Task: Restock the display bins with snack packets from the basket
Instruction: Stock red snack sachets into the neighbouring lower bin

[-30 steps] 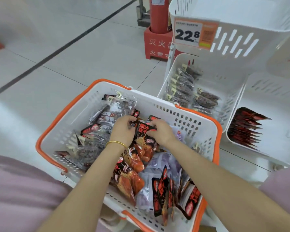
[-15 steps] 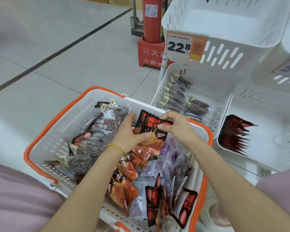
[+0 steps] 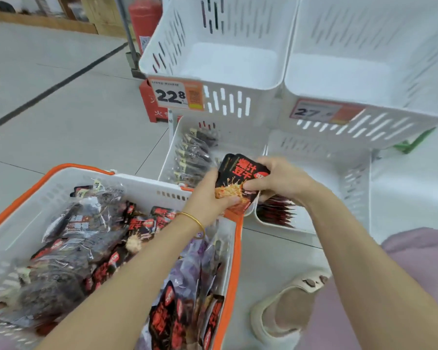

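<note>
Head view.
- Left hand (image 3: 208,198) and right hand (image 3: 281,180) meet at frame centre. Fingers of both are curled and clamped on black-and-orange snack packets (image 3: 240,176); count unclear.
- The left hand grips the lower left edge and the right hand grips the right side.
- The packets are held tilted, printed face up, above the far right corner of the shopping basket (image 3: 61,170).
- The basket is white with an orange rim, at lower left, loaded with mixed packets.
- The lower right bin (image 3: 358,188), just beyond the hands, holds dark red packets (image 3: 276,214).
- The lower left bin (image 3: 173,147) holds dark packets (image 3: 192,157).
- Price tag 22.8 (image 3: 175,96) sits on the upper left bin.
</note>
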Demonstrator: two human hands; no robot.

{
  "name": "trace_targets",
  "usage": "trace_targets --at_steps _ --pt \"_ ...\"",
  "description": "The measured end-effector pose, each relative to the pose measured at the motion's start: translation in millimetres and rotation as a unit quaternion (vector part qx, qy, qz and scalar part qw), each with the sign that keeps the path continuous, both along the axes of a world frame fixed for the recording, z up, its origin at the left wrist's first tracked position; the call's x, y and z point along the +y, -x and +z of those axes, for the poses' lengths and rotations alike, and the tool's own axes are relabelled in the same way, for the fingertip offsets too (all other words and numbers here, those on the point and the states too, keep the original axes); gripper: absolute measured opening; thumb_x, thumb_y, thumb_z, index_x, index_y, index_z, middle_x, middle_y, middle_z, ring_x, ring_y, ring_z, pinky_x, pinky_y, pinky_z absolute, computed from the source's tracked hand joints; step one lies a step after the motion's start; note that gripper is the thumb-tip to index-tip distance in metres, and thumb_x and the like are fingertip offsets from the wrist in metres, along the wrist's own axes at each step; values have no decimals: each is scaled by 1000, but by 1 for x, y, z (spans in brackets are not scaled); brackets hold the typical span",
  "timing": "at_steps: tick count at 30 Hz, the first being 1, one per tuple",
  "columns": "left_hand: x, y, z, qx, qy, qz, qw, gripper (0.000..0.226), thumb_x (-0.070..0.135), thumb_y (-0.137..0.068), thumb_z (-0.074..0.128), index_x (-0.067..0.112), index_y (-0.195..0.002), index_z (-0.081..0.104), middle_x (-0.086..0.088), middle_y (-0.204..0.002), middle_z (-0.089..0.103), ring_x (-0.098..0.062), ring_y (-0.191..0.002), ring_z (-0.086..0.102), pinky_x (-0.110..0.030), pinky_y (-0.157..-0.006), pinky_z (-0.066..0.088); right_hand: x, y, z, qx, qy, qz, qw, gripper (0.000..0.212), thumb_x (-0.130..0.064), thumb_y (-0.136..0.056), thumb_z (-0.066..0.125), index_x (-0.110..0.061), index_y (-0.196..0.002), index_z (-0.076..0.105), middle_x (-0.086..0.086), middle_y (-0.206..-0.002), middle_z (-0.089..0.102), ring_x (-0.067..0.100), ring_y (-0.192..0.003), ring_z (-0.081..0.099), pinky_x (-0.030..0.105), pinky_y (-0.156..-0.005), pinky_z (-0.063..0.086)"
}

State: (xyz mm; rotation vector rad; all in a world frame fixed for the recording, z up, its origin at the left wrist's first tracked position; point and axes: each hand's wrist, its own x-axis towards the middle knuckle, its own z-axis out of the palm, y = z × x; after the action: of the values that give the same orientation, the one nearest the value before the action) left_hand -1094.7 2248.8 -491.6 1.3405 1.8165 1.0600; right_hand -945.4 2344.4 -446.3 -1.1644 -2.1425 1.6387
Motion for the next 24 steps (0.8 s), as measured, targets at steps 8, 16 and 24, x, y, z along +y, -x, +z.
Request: trace_targets --at_steps 8,16,24 --pt "60 -45 -29 182 11 -16 983 70 26 -81 71 15 -140 35 -7 -139 41 -24 -130 31 -28 -107 21 59 -56 -44 -155 -374 -277 872 33 -5 -87 53 -22 -112 68 4 -104 69 28 -98 59 36 -75 49" --pt "57 -42 -53 219 14 -49 974 66 25 -82 69 16 -139 37 -3 -140 41 -21 -129 31 -23 -103 20 114 -44 -109 -160 -191 -157 956 30 -1 -90 45 -10 -113 63 11 -108 65 28 -96 58 32 -85 47" --pt "51 -29 -49 83 10 -42 996 58 11 -82 67 19 -134 43 8 -128 45 -15 -128 38 -31 -110 29 103 -43 -107 -188 -151 -169 956 36 -21 -91 42 -22 -123 58 2 -135 50 25 -119 48 43 -102 38"
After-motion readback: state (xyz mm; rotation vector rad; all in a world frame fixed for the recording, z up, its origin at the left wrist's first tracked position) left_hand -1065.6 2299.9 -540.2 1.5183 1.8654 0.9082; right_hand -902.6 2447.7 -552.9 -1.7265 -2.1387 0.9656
